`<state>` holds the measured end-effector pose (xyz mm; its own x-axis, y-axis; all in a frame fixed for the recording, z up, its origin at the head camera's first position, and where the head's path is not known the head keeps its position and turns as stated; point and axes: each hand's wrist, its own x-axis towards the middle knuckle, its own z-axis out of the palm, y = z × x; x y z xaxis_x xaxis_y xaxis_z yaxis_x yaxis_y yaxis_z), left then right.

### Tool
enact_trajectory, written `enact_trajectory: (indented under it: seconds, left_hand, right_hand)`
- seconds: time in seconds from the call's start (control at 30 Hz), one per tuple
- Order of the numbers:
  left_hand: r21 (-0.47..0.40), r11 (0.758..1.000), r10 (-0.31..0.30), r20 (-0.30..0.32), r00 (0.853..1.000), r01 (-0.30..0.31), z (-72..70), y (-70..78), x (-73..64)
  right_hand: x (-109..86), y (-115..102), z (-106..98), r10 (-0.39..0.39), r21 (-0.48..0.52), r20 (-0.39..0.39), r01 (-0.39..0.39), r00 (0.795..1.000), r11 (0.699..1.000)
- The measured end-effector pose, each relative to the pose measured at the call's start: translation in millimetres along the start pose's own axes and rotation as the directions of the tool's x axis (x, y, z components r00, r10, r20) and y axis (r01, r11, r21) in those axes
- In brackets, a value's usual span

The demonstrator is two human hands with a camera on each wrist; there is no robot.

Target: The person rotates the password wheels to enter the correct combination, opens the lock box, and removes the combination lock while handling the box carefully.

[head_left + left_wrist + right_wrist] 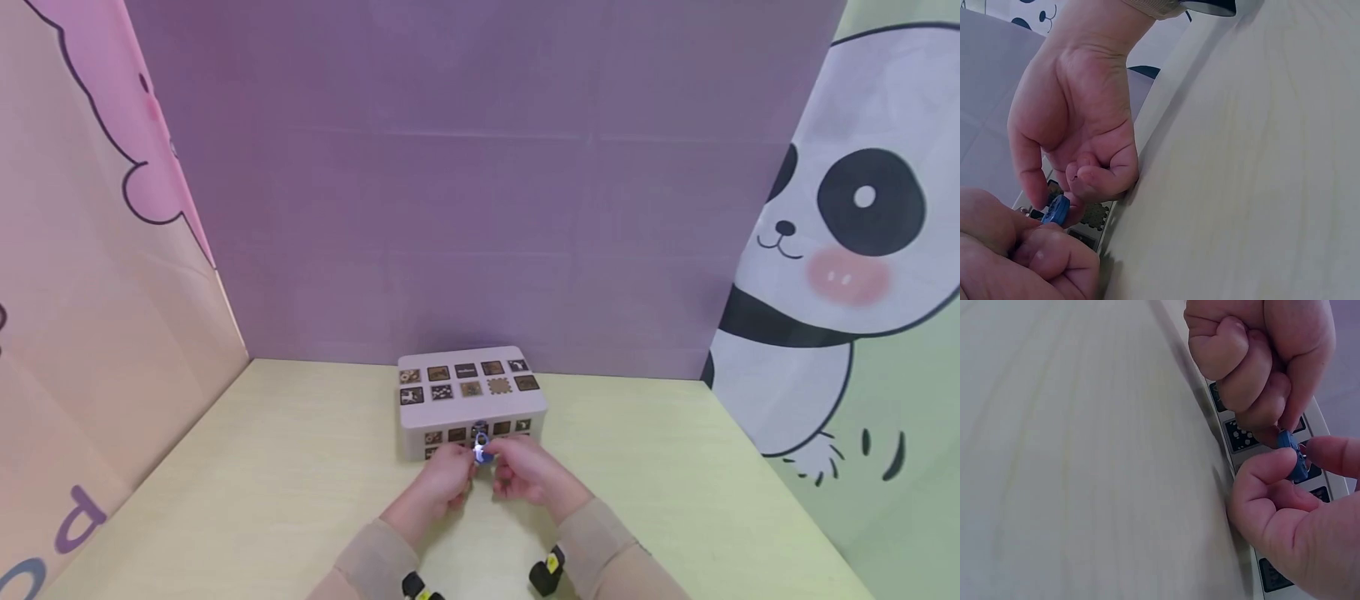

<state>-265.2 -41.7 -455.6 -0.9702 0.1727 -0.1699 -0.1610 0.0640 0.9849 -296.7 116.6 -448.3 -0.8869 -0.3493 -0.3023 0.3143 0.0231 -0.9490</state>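
A pale lidded box (480,408) printed with rows of small dark pictures sits at the far middle of the table. At the front latch (479,428) of the box hangs a small blue padlock (485,457). My left hand (446,473) pinches the padlock from the left, its other fingers curled in. From the right, my right hand (528,469) has thumb and finger on either side of the same padlock (1299,464). In the left wrist view the fingers partly cover the blue padlock (1056,210).
The pale wooden table (300,467) runs back to a purple wall panel (480,208) close behind the box. A panda-printed panel (862,250) stands on the right and a pink-and-cream panel (112,292) on the left.
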Motion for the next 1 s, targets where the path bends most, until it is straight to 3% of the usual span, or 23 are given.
enact_trajectory:
  seconds: [0.23, 0.43, 0.6, 1.0]
  left_hand:
    - [-0.016, 1.000, 0.010, -0.010, 1.000, -0.010, 0.3, 2.1, -3.5]
    - [-0.005, 1.000, -0.002, -0.019, 1.000, 0.002, -1.3, -3.1, -0.2]
    - [-0.002, 1.000, 0.024, -0.027, 0.999, -0.024, -2.0, -5.3, 0.4]
    - [0.015, 0.999, 0.033, -0.028, 0.999, -0.033, -3.0, -3.3, -1.1]
  right_hand:
    - [1.1, 0.1, 1.0, 0.000, 0.001, 0.000, 0.000, 1.000, 1.000]
    - [1.7, -0.1, 1.7, -0.003, -0.045, -0.004, 0.003, 1.000, 0.999]
    - [1.6, -1.0, 2.0, -0.028, -0.088, 0.003, 0.028, 1.000, 0.996]
    - [-0.5, -1.9, -0.9, -0.051, -0.162, 0.041, 0.057, 0.998, 0.985]
